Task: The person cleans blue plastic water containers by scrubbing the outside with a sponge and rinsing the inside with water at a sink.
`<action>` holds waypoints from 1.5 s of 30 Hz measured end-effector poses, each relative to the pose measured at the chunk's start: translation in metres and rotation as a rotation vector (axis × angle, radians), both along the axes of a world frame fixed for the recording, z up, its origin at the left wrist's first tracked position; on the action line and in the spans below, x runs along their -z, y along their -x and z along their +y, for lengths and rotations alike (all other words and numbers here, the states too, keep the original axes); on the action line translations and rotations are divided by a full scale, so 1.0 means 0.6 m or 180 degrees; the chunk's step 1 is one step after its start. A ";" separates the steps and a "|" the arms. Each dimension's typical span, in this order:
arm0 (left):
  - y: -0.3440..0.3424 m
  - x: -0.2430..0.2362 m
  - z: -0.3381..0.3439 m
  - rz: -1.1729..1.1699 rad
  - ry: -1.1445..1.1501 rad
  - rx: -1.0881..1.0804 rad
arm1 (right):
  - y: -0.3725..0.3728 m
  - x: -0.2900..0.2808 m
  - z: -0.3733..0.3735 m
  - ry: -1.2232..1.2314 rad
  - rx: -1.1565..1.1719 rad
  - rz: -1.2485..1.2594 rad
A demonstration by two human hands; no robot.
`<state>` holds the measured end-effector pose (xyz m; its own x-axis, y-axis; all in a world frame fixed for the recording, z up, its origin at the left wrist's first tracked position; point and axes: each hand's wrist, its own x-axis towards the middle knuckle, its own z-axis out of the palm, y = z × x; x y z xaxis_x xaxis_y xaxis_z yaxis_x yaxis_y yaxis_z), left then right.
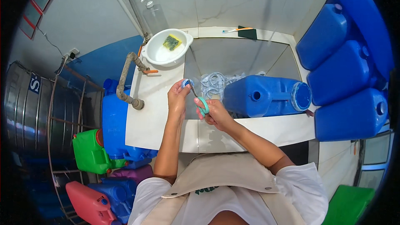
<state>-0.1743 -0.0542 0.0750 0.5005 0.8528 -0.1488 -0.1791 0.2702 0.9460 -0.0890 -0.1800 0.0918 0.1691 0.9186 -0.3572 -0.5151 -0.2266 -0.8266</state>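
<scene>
My left hand [178, 101] pinches a small blue bottle cap [187, 83] over the front left of the sink. In my right hand [217, 114] is a pair of scissors [203, 105] with teal handles; their dark blades reach up to the cap. Whether the blades are cutting into the cap or only touching it I cannot tell. Just right of my hands a blue water jug [246, 96] lies on its side in the sink, its small spout hole facing up and its large round lid toward the right. Behind it sits a tangled heap of pale strips [216, 84].
A white basin [149, 54] holding a yellow-green sponge [171, 42] stands beside a clear pump bottle [154, 16]. On the back ledge are a toothbrush [237, 29] and a dark green scouring pad [247, 33]. Blue jugs [339, 75] line the right; a pipe tap [125, 79] rises at left.
</scene>
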 end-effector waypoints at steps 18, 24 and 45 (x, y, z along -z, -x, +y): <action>-0.036 -0.003 -0.019 -0.0126 0.0177 0.0134 | -0.047 0.005 0.007 0.0013 0.0425 0.0153; -0.042 -0.039 -0.031 0.0154 -0.0238 0.0423 | -0.120 -0.014 0.020 -0.0670 0.0734 -0.2283; -0.017 -0.066 -0.041 0.0069 -0.0203 0.0993 | -0.122 -0.058 0.012 -0.1654 0.0353 -0.3503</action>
